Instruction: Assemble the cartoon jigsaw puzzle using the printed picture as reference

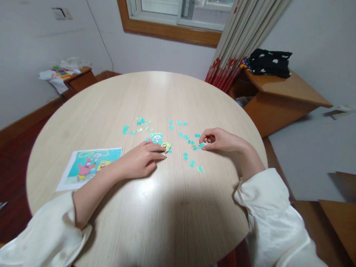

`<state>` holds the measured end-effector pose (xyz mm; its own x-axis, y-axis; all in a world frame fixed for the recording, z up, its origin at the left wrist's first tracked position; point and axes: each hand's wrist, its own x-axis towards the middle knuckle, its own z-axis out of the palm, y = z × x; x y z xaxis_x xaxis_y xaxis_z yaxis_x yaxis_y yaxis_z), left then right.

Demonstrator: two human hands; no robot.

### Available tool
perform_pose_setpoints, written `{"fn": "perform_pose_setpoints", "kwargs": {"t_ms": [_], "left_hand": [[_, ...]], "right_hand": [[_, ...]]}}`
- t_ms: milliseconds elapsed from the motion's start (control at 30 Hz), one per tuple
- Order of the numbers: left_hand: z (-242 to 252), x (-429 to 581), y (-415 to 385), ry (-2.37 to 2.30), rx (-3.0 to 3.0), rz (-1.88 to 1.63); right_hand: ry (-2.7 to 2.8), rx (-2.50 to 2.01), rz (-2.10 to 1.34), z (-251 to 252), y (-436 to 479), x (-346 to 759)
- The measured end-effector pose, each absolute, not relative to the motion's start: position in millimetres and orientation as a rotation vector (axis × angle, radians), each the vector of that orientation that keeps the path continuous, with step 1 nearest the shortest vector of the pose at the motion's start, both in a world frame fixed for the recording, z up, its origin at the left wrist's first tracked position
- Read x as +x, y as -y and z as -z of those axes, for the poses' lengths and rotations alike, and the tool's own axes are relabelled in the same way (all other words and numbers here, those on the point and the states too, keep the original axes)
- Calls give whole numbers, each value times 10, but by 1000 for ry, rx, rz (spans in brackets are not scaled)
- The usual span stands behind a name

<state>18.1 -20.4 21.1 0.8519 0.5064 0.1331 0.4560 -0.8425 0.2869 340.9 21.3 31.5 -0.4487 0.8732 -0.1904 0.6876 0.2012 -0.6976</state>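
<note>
A partly joined cartoon jigsaw puzzle (157,138) lies near the middle of the round table, showing a pale green figure and a yellow one. Across its lower part rests my left hand (143,159), fingers stretched out and holding nothing, hiding some of the joined pieces. To the right, my right hand (221,140) has its thumb and fingers closed at a small teal puzzle piece (201,145) on or just above the tabletop. Loose teal pieces (183,136) are scattered between the hands, with others (191,163) nearer to me.
A printed picture sheet (72,174) lies partly under my left forearm. More loose pieces (126,129) sit beyond my left hand. The round wooden table (167,92) stands before a window and a curtain (239,33). A wooden cabinet (286,107) with black dotted cloth is at right.
</note>
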Motion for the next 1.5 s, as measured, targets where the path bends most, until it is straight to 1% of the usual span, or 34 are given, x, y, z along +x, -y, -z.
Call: {"fn": "perform_pose_setpoints", "kwargs": {"t_ms": [100, 267, 400, 500, 567, 733, 967, 1133, 1333, 1500], "left_hand": [[-211, 180, 202, -731, 2793, -295], [-220, 182, 196, -734, 2801, -283], [-229, 184, 197, -741, 2792, -275], [-223, 180, 197, -749, 2793, -269], [-213, 176, 196, -751, 2791, -274], [-200, 171, 198, -749, 2782, -288], [-221, 177, 204, -742, 2784, -276], [-231, 189, 206, -733, 2784, -275], [-224, 186, 203, -745, 2797, -269], [-228, 183, 204, -737, 2786, -271]], "right_hand": [[2205, -1504, -1056, -351, -192, 3391], [2043, -1461, -1206, -402, -116, 3238], [1905, -1344, -1142, -365, -20, 2933], [1964, -1254, -1080, -331, 12, 2795], [1966, -1274, -1009, -322, -18, 2839], [1835, -1506, -850, -286, -203, 3267], [1778, -1601, -857, -143, -324, 3532], [1861, -1697, -767, -60, -366, 3574], [1907, -1687, -708, -77, -341, 3572], [1913, -1548, -736, -123, -285, 3442]]}}
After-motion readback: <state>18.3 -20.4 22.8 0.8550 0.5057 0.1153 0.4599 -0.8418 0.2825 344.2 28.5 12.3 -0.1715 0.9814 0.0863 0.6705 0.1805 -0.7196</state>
